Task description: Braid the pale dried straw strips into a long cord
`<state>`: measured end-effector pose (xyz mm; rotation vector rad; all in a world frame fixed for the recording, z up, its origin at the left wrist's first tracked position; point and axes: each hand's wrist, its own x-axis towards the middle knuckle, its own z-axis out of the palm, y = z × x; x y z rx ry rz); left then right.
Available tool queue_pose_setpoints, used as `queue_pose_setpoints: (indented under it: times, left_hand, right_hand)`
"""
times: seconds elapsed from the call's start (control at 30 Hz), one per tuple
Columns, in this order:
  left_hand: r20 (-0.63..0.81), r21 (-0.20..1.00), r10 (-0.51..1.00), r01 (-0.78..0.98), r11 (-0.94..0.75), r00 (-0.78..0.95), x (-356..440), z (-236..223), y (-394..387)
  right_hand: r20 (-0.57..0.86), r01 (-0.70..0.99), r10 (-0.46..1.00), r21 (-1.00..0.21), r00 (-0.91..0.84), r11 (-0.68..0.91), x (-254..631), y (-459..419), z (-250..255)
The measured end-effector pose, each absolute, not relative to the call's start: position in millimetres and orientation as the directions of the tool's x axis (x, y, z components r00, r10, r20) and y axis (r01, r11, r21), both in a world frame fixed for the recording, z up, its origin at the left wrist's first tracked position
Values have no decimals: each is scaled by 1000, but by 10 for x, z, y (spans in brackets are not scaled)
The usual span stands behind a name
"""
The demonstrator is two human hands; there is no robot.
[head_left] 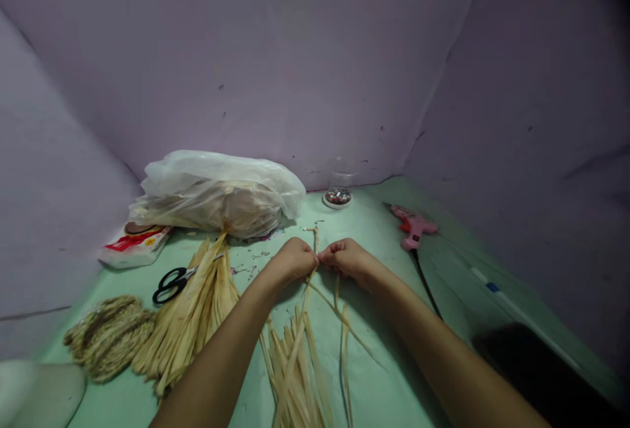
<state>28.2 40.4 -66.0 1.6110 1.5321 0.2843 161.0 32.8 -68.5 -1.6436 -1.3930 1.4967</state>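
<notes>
At the far left of the green table [388, 270] sits a packet [135, 249], with a coil of thick braid [111, 336] nearer. Just right of the coil are black-handled scissors [170, 285], their blades reaching under a bundle of dry, straw-coloured strips [199, 303]. Beyond it, near the wall, lies a puffy clear plastic bag [221, 182].

In the middle, the left hand [296, 258] has thumb and finger pinching the near end of a thin braid [316, 237], which runs away from the fingers towards the far side. More loose strips [295, 375] spread out on the near side, below the hands. The right hand [352, 260] meets the left, its fingertips pinching the strands [344, 329] where they leave the braid; they seem to be folded there, though the fingers hide the exact crossing.

The braid looks very light and bendy, with a dry, papery feel likely. Flat strands like these could split or fray if pulled hard, and the turns could slip loose if let go. The best hold is a flat pinch right at the last crossing, with each strand taken close to it.

Farther back stands a small jar [337, 197]; to the right lie a pink glue gun [416, 228] and, nearer, a dark flat object [536, 369].
</notes>
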Motion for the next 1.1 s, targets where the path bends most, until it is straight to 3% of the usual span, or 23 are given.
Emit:
queue_pose_setpoints:
  times: [0.2,0.37,0.57,0.73,0.93,1.1]
  left_hand:
    - [-284,523,944,853,7,167,154,-542,394]
    - [-180,360,970,929,-91,164,-32,-299,338]
    - [-35,235,999,971,49,-42,-190,-72,149]
    - [-194,327,972,943,-66,135,-163,60,-100]
    - [-307,92,947,993,-70,95,-306,75,-145]
    - [-483,121,872,992,-24,80,-404,-21,-171]
  right_hand:
    - [-475,238,872,-866,-118,-440,1574,302,-683]
    - [-458,209,877,-880,-144,-426,1585,301,-747]
    - [-455,186,880,-884,-138,-428,1597,288,-748]
    - [-460,206,873,-881,-163,-426,1603,288,-738]
    - [-455,192,874,-886,-173,-423,1612,303,-754]
    - [-451,209,877,-885,-166,-416,1607,302,-748]
